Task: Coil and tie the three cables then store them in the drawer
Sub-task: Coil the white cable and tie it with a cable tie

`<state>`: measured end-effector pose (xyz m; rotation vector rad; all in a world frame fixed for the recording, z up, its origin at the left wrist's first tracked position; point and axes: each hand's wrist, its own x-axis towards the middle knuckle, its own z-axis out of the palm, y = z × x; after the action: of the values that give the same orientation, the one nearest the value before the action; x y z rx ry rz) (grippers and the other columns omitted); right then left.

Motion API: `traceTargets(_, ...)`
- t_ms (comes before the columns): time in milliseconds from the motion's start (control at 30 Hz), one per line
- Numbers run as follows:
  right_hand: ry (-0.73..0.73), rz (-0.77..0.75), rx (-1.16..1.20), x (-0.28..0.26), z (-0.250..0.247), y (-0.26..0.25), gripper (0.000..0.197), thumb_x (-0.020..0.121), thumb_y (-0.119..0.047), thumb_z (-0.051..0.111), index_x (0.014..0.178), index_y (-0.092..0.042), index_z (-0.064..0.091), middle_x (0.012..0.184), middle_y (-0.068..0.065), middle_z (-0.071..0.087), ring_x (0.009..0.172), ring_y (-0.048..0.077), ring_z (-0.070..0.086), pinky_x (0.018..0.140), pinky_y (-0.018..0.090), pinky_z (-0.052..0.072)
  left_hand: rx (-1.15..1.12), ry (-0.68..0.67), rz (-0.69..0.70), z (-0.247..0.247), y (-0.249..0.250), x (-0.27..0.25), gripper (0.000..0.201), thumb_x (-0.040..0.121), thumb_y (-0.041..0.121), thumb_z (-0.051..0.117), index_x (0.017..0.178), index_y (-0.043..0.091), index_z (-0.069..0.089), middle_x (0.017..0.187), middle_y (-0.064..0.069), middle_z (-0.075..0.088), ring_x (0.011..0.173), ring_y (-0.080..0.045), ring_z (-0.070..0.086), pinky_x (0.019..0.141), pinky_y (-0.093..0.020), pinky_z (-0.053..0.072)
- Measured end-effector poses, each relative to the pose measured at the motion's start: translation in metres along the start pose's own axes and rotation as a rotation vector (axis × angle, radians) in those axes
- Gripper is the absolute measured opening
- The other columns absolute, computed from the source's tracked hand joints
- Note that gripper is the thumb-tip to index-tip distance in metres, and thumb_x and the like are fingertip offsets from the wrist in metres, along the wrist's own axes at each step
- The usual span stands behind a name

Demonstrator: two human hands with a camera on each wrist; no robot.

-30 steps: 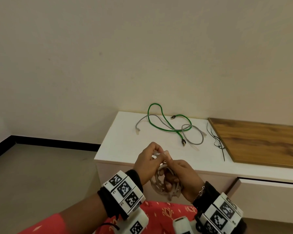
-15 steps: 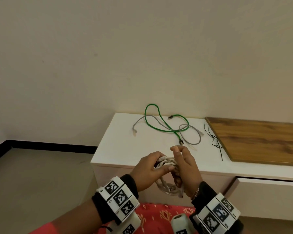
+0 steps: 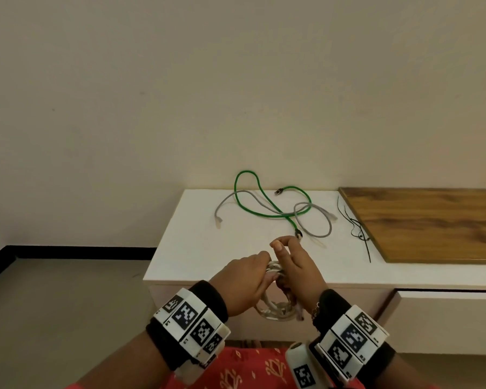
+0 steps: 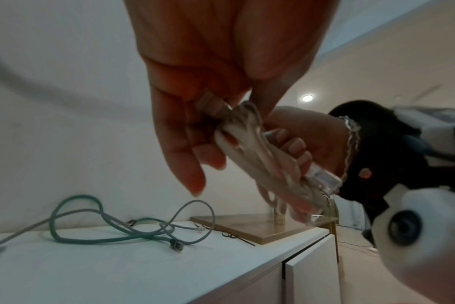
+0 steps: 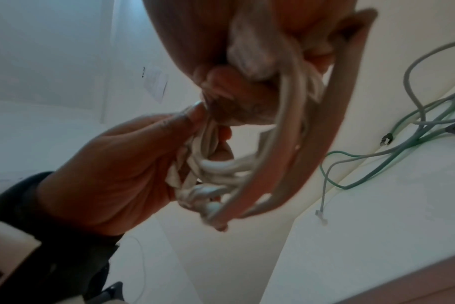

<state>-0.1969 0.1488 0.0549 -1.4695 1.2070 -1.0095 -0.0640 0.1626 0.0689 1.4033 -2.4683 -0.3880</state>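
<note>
A white cable (image 3: 275,311) wound into a coil hangs between my two hands at the near edge of the white cabinet (image 3: 197,248). My left hand (image 3: 260,272) grips the top of the coil (image 4: 257,162) from the left. My right hand (image 3: 289,262) has its lower fingers (image 4: 295,148) curled round the same bundle (image 5: 221,174), with thumb and forefinger raised together above it. A clear connector (image 4: 324,182) sticks out by the right wrist. A green cable (image 3: 267,204) and a grey cable (image 3: 323,220) lie loose and crossed on the cabinet top.
Thin black ties (image 3: 359,234) lie on the cabinet beside a wooden board (image 3: 432,223) at the right. A white drawer front (image 3: 446,318) sits below the board, slightly proud of the cabinet. The wall stands right behind the cabinet; grey floor to the left.
Both hands have moved forward with the coil, over the cabinet's edge. The right thumb and forefinger, which met the left fingertips at the coil's top, have lifted above it.
</note>
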Motion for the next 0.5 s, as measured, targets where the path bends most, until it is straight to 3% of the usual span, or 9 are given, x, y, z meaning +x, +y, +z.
traceTargets(67,0.011,0.017,-0.013,0.006,-0.003,0.006,0.021,0.095,-0.035,0.036,0.099,-0.016,0.043,0.041,-0.007,0.04,0.032,0.005,0.035,0.037,0.023,0.031,0.019,-0.045,-0.022,0.003,0.0,0.008,0.031,0.097,0.032,0.034,0.111,0.006,0.043,0.109,-0.013,0.059,0.093,-0.028,0.057,0.073,-0.028,0.036)
traceTargets(200,-0.023,0.051,0.034,0.021,-0.014,0.016,0.025,0.096,-0.037,0.035,0.102,-0.015,0.043,0.038,-0.008,0.037,0.034,0.007,0.033,0.033,0.018,0.029,0.053,-0.035,-0.052,0.013,-0.003,0.029,0.029,0.099,0.03,0.03,0.111,0.008,0.043,0.111,-0.011,0.058,0.095,-0.027,0.057,0.073,-0.026,0.035)
traceTargets(300,-0.079,0.097,0.041,0.031,-0.026,0.019,0.03,0.096,-0.038,0.034,0.102,-0.011,0.044,0.036,-0.008,0.042,0.034,0.008,0.037,0.034,0.018,0.035,0.06,-0.055,-0.079,0.021,-0.005,0.045,0.029,0.099,0.029,0.028,0.112,0.009,0.043,0.113,-0.01,0.056,0.097,-0.028,0.057,0.08,-0.033,0.041)
traceTargets(400,-0.115,0.154,0.037,0.046,-0.05,0.026,0.031,0.094,-0.04,0.037,0.1,-0.011,0.048,0.051,0.003,0.055,0.043,0.016,0.053,0.044,0.022,0.048,0.058,-0.058,-0.092,0.029,-0.009,0.06,0.029,0.099,0.031,0.026,0.111,0.01,0.042,0.113,-0.008,0.056,0.096,-0.027,0.056,0.081,-0.032,0.041)
traceTargets(500,-0.061,0.259,0.01,0.069,-0.096,0.045,0.022,0.093,-0.029,0.048,0.087,-0.01,0.056,0.066,0.008,0.061,0.055,0.015,0.059,0.052,0.022,0.052,0.07,-0.067,-0.102,0.035,-0.015,0.076,0.03,0.099,0.032,0.025,0.111,0.01,0.042,0.115,-0.007,0.054,0.099,-0.027,0.055,0.08,-0.029,0.038)
